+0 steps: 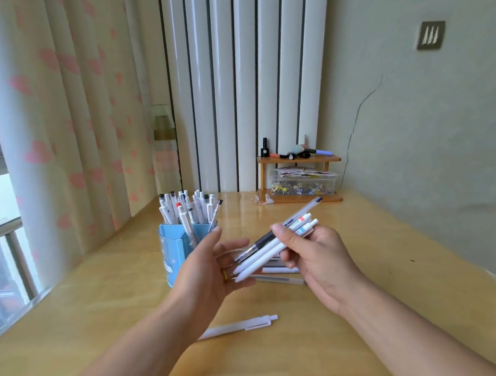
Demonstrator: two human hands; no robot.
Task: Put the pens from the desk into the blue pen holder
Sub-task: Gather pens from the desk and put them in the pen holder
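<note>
My right hand [317, 256] pinches a bundle of pens [275, 240] mid-barrel, above the desk [380, 250] beside the blue pen holder [171, 248]. Light, stiff, probably slippery. My left hand [212, 260] is spread open under their tips.

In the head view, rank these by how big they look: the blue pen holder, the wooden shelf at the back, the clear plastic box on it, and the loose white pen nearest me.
1. wooden shelf
2. blue pen holder, close behind; it sits nearer the camera, so true order is unsure
3. clear plastic box
4. loose white pen, as long as the box but far thinner
</note>
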